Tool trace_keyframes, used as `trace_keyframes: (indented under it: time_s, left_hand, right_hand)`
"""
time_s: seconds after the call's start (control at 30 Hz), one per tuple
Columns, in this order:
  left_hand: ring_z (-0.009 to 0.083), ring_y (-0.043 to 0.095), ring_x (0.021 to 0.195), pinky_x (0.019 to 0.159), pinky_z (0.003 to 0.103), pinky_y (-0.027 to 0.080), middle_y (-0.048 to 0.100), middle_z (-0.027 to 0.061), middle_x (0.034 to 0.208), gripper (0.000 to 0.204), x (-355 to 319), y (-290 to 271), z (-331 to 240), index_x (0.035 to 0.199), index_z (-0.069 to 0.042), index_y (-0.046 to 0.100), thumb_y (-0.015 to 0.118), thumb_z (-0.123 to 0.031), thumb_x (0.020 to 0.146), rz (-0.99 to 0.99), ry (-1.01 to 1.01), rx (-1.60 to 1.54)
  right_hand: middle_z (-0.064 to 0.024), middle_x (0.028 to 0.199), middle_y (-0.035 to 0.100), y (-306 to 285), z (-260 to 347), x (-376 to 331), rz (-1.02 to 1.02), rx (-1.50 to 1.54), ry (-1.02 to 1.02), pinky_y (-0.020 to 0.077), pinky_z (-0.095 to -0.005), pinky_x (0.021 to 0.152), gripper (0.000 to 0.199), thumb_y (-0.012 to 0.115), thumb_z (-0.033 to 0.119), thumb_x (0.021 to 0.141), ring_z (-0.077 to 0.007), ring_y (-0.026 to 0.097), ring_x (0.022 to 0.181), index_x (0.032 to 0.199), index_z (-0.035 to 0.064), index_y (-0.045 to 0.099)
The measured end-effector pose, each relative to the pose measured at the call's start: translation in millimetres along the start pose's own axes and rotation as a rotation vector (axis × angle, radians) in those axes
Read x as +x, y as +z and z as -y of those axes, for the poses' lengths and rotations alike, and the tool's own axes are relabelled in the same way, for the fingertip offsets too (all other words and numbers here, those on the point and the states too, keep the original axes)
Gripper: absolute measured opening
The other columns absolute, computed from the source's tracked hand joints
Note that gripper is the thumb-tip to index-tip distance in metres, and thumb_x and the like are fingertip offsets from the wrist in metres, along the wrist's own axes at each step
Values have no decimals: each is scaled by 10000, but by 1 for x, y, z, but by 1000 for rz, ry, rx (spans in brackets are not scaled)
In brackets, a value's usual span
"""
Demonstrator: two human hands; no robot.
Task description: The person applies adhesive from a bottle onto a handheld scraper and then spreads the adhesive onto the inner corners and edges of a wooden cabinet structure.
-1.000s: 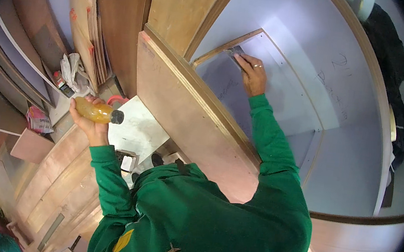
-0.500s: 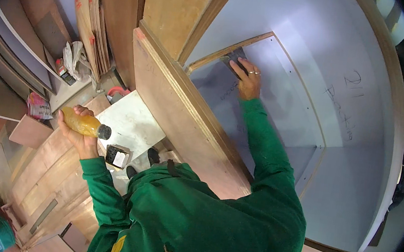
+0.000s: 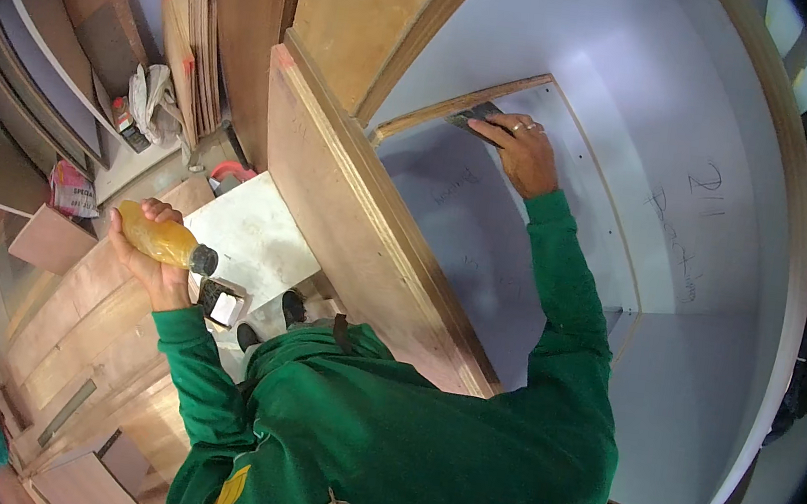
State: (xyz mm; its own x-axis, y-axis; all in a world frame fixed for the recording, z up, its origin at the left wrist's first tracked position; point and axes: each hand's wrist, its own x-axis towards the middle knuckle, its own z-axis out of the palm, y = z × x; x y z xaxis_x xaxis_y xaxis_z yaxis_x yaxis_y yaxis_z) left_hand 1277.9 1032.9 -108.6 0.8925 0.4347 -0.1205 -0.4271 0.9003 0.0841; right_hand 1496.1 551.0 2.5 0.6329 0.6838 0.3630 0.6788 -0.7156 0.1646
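Note:
My left hand (image 3: 153, 257) is wrapped round a clear plastic bottle (image 3: 156, 234) of yellow contents. The bottle lies tilted, its dark cap pointing right and down. Up at the right, my right hand (image 3: 526, 154) grips a dark flat pad (image 3: 476, 116) whose exact kind I cannot make out. That pad sits at the wooden edge strip (image 3: 440, 116) of a pale-lined cabinet (image 3: 591, 205). Rings show on a finger of this hand. Handwriting marks the cabinet's inner panels.
A thick wooden panel (image 3: 367, 217) stands between me and the cabinet. Left of it is a white board (image 3: 260, 234) with a small dark box (image 3: 221, 304) near its lower edge. Curved boards (image 3: 54, 58) lean at the far left, beside a pink bag (image 3: 74, 189).
My right hand has shifted right and turned, with the dark pad still at the wooden edge. My left hand and the bottle have moved slightly left. The whole view has shifted a little.

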Motion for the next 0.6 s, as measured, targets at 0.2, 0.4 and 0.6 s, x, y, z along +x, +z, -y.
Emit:
trace_keyframes:
  time_s: [0.2, 0.4, 0.6]
  left_hand:
    - [163, 528, 767, 725, 290, 503, 537, 85, 857, 379, -3, -14, -4, 966, -2, 507, 677, -340, 937, -9, 14, -32]
    - [162, 536, 774, 722, 290, 510, 549, 90, 868, 382, -11, -6, -1, 1002, 7, 508, 687, -323, 932, -8, 10, -54]
    - [157, 533, 774, 712, 278, 506, 546, 80, 866, 384, -15, -15, -4, 1007, 6, 511, 684, -328, 933, -7, 46, -31]
  right_hand:
    - [-39, 1168, 676, -9, 3, 12, -34, -11, -13, 494, -435, 925, 462, 569, 39, 890, -257, 612, 1091, 1255, 290, 699]
    - [-31, 1137, 692, -11, -1, 16, 28, -28, -48, 491, -400, 879, 420, 588, 22, 901, -255, 627, 1043, 1207, 270, 732]
    - [-37, 1174, 678, -9, -20, 15, 30, -65, 25, 502, -438, 918, 414, 580, 62, 927, -272, 619, 1058, 1238, 304, 710]
